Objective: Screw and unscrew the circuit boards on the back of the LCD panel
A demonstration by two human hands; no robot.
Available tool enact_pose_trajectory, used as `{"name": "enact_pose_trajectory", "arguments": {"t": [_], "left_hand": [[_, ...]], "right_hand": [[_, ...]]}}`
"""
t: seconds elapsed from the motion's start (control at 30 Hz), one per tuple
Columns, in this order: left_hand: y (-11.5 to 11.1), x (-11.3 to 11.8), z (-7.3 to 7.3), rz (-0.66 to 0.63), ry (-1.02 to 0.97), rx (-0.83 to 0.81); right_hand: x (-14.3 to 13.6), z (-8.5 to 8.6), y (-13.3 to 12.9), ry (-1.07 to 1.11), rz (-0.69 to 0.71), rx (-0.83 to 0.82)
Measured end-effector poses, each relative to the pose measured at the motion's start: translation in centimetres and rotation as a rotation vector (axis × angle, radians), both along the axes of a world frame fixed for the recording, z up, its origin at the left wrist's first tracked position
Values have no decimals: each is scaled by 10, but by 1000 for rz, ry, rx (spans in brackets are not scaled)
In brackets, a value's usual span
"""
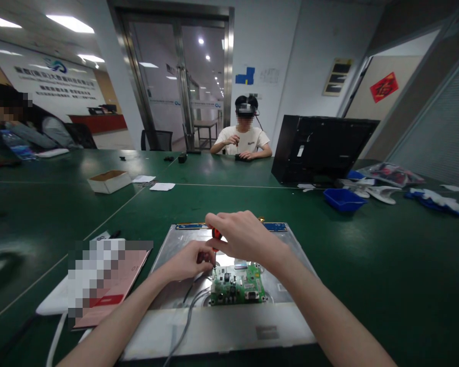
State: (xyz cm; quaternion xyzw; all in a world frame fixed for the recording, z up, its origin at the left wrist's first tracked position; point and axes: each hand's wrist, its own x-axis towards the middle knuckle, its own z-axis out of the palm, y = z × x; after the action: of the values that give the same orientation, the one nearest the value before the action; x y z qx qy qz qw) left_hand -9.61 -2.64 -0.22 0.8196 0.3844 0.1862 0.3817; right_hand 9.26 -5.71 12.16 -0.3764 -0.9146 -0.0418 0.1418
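Note:
My right hand (245,237) is wrapped over the red and black handle of a screwdriver (216,233), which stands nearly upright. Its shaft points down at the upper left corner of a green circuit board (237,285). Beside that tip my left hand (199,257) is closed in a pinch; whatever its fingers hold is too small or hidden to make out. The board sits on the metal back of a flat display panel (290,278), with grey cables (191,311) running off its left side. Along the panel's far edge runs a narrow blue circuit strip (275,227).
Papers and a pink booklet (118,275) lie left of the panel. Further off are a white box (109,182), a blue tray (344,200), a large black monitor housing (321,148) and gloves (436,200). A co-worker (245,135) sits across the green table (386,265).

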Motion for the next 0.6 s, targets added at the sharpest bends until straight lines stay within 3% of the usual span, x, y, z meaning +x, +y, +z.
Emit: {"name": "enact_pose_trajectory", "arguments": {"t": [0.23,0.47,0.6], "left_hand": [[3,-1,-4,10,-36,87],[13,-6,-6,301,-89,323],[14,-7,-6,317,-61,362]], "right_hand": [[7,4,-3,13,74,-86],[3,-1,1,8,-5,10],[5,1,0,31,23,-25]]}}
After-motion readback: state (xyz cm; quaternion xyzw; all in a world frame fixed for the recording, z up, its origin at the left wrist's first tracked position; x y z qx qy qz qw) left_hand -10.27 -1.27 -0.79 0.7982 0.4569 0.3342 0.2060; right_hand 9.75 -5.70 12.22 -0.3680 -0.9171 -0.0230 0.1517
